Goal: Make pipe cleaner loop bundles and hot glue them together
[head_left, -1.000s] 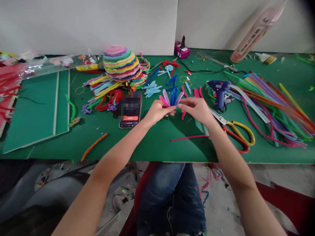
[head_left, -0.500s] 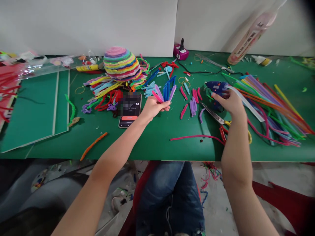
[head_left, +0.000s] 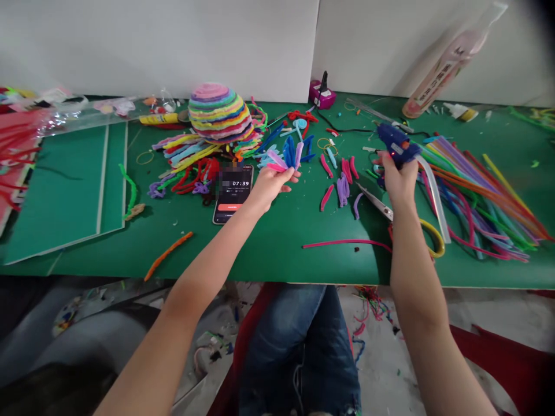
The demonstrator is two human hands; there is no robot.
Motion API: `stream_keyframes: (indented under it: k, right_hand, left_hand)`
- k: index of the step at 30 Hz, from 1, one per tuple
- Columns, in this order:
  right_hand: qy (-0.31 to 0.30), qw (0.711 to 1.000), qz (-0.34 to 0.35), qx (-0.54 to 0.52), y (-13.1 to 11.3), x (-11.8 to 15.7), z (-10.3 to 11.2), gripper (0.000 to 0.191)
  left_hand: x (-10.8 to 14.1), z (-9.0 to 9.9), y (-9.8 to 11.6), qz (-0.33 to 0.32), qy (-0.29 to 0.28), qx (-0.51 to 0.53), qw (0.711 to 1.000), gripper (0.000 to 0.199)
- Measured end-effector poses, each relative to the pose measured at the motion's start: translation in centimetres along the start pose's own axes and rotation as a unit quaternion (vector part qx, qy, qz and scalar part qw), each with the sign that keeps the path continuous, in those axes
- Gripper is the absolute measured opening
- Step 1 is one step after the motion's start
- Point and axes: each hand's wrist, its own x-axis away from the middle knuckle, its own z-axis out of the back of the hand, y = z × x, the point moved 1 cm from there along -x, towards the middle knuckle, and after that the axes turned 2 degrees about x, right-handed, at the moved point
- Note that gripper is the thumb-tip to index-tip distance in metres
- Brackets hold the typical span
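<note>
Over green counter (head_left: 260,248): left hand (head_left: 274,186) pinches pipe-cleaner petals (head_left: 289,153); right grip closed round glue gun (head_left: 396,144). Trailing cord could snag scissors (head_left: 381,207), jerking nozzle.

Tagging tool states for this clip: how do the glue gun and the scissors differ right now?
The glue gun is gripped in the right hand; the scissors lie on the green table.
The glue gun's body is dark blue; the scissors have silvery blades and a yellow handle loop.
Shared: the right hand or forearm partly hides each.
</note>
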Motion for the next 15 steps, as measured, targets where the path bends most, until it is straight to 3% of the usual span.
stream_keyframes:
  k: [3, 7, 15]
  right_hand:
    - [0.071, 0.986, -0.049, -0.139, -1.7, 0.5, 0.2, 0.023]
    - [0.029, 0.981, -0.058, -0.184, -4.2, 1.7, 0.2, 0.016]
    - [-0.089, 0.976, -0.017, -0.196, -5.9, 4.1, -2.6, 0.019]
  left_hand:
    - [-0.3, 0.2, 0.2, -0.012, 0.015, 0.000, 1.000, 0.013]
    - [-0.4, 0.5, 0.5, -0.028, 0.023, 0.006, 0.999, 0.010]
    - [0.2, 0.3, 1.2, 0.066, -0.039, 0.100, 0.992, 0.007]
